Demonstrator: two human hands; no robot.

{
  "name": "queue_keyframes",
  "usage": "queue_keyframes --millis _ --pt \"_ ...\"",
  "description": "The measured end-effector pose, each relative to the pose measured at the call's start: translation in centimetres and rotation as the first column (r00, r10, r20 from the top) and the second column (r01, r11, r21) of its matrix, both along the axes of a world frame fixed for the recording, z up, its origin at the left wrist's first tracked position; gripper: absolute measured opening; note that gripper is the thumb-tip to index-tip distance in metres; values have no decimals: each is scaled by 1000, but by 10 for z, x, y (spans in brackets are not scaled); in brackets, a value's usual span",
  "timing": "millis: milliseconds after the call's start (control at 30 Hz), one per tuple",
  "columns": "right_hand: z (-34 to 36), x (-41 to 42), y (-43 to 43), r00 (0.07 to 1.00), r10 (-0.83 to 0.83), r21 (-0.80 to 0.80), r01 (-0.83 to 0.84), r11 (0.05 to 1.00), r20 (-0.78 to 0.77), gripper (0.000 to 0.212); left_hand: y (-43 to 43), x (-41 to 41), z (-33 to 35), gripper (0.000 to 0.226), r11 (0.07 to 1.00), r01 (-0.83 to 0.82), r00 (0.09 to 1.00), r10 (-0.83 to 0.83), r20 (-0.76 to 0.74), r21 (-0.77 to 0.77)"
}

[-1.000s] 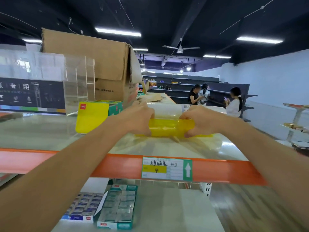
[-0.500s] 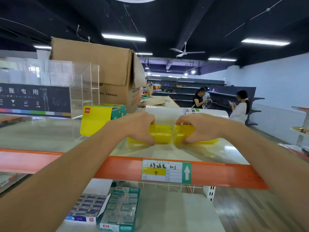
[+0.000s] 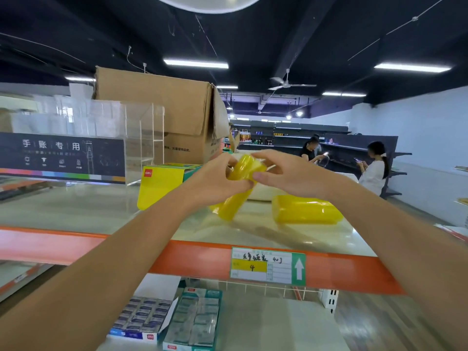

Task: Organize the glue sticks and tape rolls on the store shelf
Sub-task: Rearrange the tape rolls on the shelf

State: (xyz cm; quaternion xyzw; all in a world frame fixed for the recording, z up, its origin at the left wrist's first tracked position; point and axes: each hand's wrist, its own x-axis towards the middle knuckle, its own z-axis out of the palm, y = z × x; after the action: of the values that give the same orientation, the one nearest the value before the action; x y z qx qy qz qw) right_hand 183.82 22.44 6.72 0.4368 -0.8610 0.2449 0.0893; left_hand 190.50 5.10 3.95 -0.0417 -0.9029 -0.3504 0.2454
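Observation:
Both my hands meet above the top shelf [image 3: 76,209]. My left hand [image 3: 217,179] grips a stack of yellow tape rolls [image 3: 234,201], tilted with its lower end near the shelf. My right hand [image 3: 286,173] pinches the upper end of that stack [image 3: 249,167]. A second stack of yellow tape rolls [image 3: 306,210] lies flat on the shelf to the right, apart from both hands. A yellow and green product box [image 3: 162,183] stands to the left of my left hand.
A large cardboard box [image 3: 177,117] and a clear acrylic display [image 3: 141,138] stand behind. An orange shelf edge [image 3: 190,259] carries a price label [image 3: 268,266]. Boxes of small items [image 3: 192,317] lie on the lower shelf. Two people stand at far shelves [image 3: 374,165].
The long yellow tape stack has split in two. One part now lies on the shelf at the right; both hands have lifted and tilted the other part.

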Motion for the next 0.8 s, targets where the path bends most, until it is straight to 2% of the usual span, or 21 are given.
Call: queue_keyframes --millis 67,133,200,267,333,567,800 --pt "3 -2 -13 999 -2 -61 -1 998 -42 42 -2 1 -2 37 996 8 1000 -6 -15 94" --pt "5 -4 -25 995 -14 -64 8 998 -95 36 -4 2 -1 40 994 -9 999 14 -51 108" --pt "5 -6 -36 989 -36 -56 28 998 -141 33 -6 3 2 51 997 -36 995 42 -87 70" --pt "3 -8 -45 985 -50 -77 37 996 -164 30 -6 1 3 75 998 -70 994 70 -88 -5" --pt "0 -9 -50 987 -42 -105 25 994 -157 29 -7 -2 2 87 991 -100 991 92 -98 -87" --pt "4 -10 -43 1000 1 -137 -4 991 -25 18 -11 -6 -4 79 977 -168 981 153 -116 -134" --pt "6 -31 -18 944 -199 25 213 977 -263 33 -7 -8 -2 72 963 -198 979 186 -83 -181"
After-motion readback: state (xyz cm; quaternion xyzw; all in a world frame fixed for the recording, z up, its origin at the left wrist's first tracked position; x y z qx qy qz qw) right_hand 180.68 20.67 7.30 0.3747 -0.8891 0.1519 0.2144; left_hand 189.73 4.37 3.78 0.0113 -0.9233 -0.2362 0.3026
